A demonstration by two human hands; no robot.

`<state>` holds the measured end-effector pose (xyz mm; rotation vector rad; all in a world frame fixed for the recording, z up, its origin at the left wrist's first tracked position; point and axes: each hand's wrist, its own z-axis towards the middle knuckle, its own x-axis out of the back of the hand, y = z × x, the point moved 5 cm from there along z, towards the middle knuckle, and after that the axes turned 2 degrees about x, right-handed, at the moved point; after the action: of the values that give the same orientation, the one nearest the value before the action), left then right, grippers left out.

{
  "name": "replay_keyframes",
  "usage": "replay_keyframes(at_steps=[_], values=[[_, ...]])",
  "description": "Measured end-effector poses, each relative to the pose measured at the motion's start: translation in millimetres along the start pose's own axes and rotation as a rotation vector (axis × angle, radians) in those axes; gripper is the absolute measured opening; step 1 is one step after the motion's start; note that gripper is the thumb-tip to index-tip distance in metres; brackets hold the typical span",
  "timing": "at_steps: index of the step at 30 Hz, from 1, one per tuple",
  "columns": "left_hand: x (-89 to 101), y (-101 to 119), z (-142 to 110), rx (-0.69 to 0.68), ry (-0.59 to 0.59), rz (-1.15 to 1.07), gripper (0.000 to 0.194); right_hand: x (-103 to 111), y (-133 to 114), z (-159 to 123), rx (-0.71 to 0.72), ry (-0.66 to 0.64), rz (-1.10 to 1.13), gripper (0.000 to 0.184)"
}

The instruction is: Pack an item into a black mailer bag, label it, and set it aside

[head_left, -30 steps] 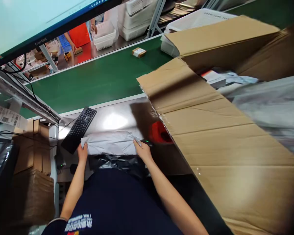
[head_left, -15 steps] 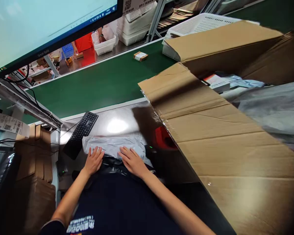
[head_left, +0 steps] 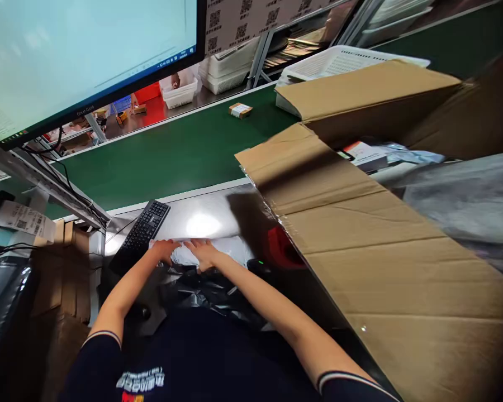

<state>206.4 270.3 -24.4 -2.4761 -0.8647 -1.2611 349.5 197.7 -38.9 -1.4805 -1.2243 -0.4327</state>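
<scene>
A white plastic-wrapped bundle point(head_left: 233, 249) lies across the metal worktop in front of me. My left hand point(head_left: 164, 250) rests over its left end, fingers stretched across the plastic. Close beside it, my right hand point(head_left: 201, 254) presses on the middle of the bundle with its fingers spread. The underside of the wrap and what it contains are hidden. Crumpled black plastic point(head_left: 207, 293) spreads between the bundle and my body.
A black keyboard point(head_left: 147, 226) sits left of the bundle. An open cardboard box point(head_left: 343, 245) fills the right side, a red object point(head_left: 283, 247) beside its flap. Behind runs a green belt point(head_left: 163, 159) carrying a small box point(head_left: 240, 110). A monitor point(head_left: 92, 56) overhangs the upper left.
My hands have slid forward over the bundle, and my right hand has moved left towards the other. More black plastic shows in front of my body. The view has shifted slightly.
</scene>
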Motion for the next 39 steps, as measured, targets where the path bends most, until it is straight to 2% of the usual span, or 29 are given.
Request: replay_keyframes(at_steps=[2,4,7,9,11,13,14,15,16,17,18,20,21,22,23,24,26,27,29,31,33,34,35,36,38,39], values=[[16.1,-8,9,-0.006,-0.020,-0.033,0.091,14,10,8,0.007,-0.024,0.104,0.091],[40.5,-18,15,0.017,0.002,-0.055,0.083,33,20,14,0.001,-0.050,0.199,0.075],[93.6,-33,14,0.057,0.129,-0.061,0.077,64,32,17,0.002,-0.025,0.442,0.060],[134.8,-38,2,0.081,0.288,-0.039,0.080,84,39,13,0.003,0.018,0.626,0.056],[170.0,-38,-18,0.122,0.522,-0.019,0.076,100,49,1,-0.022,0.112,0.809,0.056],[185.4,-30,-43,0.186,0.821,-0.052,0.060,113,62,-20,-0.070,0.307,0.959,0.057],[180.8,-22,-54,0.212,0.946,-0.093,0.053,118,69,-34,-0.102,0.425,1.014,0.059],[167.2,-12,-62,0.233,1.027,-0.149,0.049,121,76,-52,-0.138,0.551,1.049,0.060],[145.1,-1,-65,0.246,1.030,-0.208,0.050,123,81,-71,-0.176,0.677,1.058,0.062],[115.8,12,-63,0.256,0.950,-0.261,0.058,123,83,-93,-0.217,0.797,1.035,0.065],[81.5,24,-58,0.284,0.818,-0.305,0.073,121,83,-116,-0.271,0.900,0.975,0.068],[9.9,43,-49,0.397,0.526,-0.361,0.100,110,74,-163,-0.395,1.012,0.786,0.077],[-19.7,51,-45,0.448,0.431,-0.382,0.099,101,65,-185,-0.444,1.019,0.691,0.081],[-41.7,56,-42,0.484,0.376,-0.398,0.089,91,54,-205,-0.476,1.006,0.615,0.084],[-54.9,59,-38,0.500,0.357,-0.410,0.073,78,42,-224,-0.493,0.985,0.565,0.085],[-59.0,61,-32,0.498,0.368,-0.418,0.059,64,30,-242,-0.502,0.965,0.542,0.084],[-42.7,58,-17,0.470,0.422,-0.411,0.044,34,11,-275,-0.535,0.931,0.550,0.079],[-24.9,56,-7,0.454,0.455,-0.399,0.043,18,4,-291,-0.567,0.917,0.566,0.077],[22.6,51,14,0.415,0.546,-0.361,0.048,-12,-3,-320,-0.652,0.896,0.595,0.077],[69.7,53,33,0.358,0.645,-0.311,0.063,-38,-4,-345,-0.729,0.895,0.619,0.076],[96.7,67,44,0.284,0.702,-0.266,0.074,-57,-3,-365,-0.771,0.903,0.647,0.075],[98.3,77,45,0.240,0.704,-0.251,0.073,-64,-3,-373,-0.785,0.904,0.664,0.075],[91.2,88,43,0.194,0.690,-0.240,0.065,-70,-4,-380,-0.798,0.900,0.685,0.076],[75.8,99,37,0.150,0.662,-0.234,0.055,-74,-5,-385,-0.809,0.892,0.707,0.077],[26.2,115,19,0.076,0.588,-0.232,0.038,-78,-9,-393,-0.822,0.865,0.765,0.079],[-3.6,120,7,0.050,0.554,-0.231,0.039,-78,-12,-395,-0.819,0.851,0.801,0.078]])
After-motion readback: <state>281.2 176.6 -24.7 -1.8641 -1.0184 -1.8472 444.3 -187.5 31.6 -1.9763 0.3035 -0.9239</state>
